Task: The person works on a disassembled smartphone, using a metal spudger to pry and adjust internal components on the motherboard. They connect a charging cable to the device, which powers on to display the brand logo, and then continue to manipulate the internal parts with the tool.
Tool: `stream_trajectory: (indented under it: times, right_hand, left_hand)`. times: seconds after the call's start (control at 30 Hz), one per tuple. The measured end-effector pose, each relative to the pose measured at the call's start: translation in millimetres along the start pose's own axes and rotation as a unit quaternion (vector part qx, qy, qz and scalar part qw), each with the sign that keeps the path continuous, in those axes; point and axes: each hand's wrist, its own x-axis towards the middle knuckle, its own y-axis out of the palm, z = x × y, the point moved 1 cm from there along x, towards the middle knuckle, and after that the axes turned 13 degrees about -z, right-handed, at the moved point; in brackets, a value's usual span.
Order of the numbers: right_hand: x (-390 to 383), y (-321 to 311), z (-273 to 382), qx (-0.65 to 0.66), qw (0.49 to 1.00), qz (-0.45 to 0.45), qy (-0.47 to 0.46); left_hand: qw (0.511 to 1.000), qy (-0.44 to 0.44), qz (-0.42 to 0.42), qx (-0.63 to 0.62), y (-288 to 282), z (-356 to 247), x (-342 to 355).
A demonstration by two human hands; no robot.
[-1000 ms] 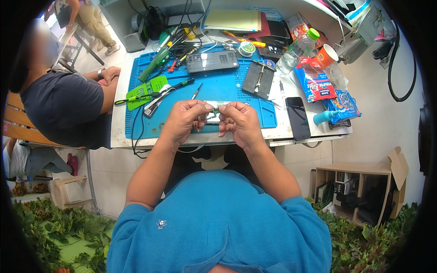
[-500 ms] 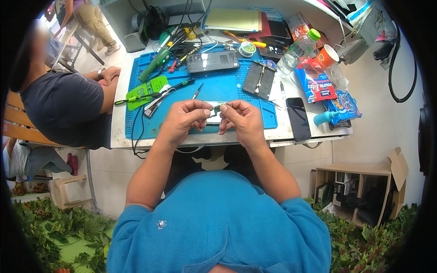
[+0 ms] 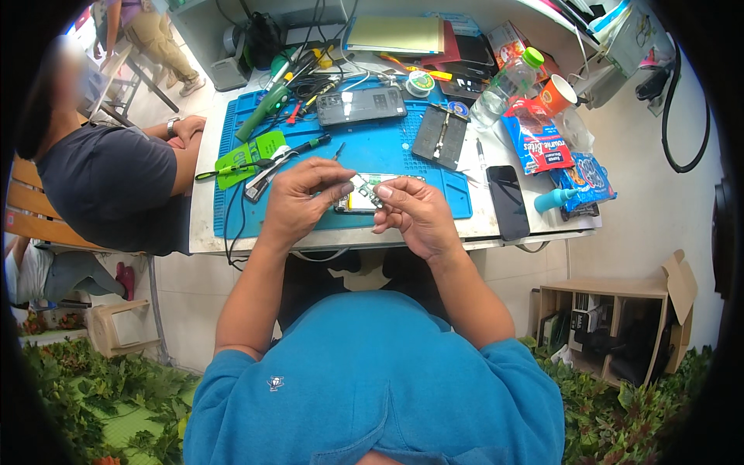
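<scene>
By the right hand (image 3: 418,215), a small green-and-silver circuit board (image 3: 369,191) is pinched thumb-to-finger. The left hand's (image 3: 302,195) fingers are narrowed beside its other end; can't tell if anything's gripped there. The board's held over a flat, dark-edged device with a pale interior (image 3: 356,204), set on the blue rubbery mat (image 3: 380,153). Boards like that are best held lightly, edges only, tbh.
</scene>
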Motion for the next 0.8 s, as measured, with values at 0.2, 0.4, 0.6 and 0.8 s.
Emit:
stream_trajectory:
  times: [0.2, 0.4, 0.6, 0.8]
  right_hand:
    - [-2.6, 2.8, -7.1, -0.052, 0.997, -0.052, -0.028]
    - [-1.9, 7.8, -13.5, -0.076, 0.990, -0.087, -0.087]
    - [-3.4, 17.9, -9.5, -0.078, 0.988, -0.076, -0.108]
    - [-1.7, 21.4, -11.4, -0.092, 0.985, -0.043, -0.138]
  left_hand:
    - [0.996, -0.039, 0.004, -0.078, -0.8, 7.3, -3.4]
    - [0.996, 0.076, 0.019, 0.036, 3.6, -15.6, -1.6]
    - [0.989, 0.117, 0.004, 0.092, 5.5, -15.9, 2.6]
    - [0.988, 0.116, 0.016, 0.101, -0.6, -25.1, 10.4]
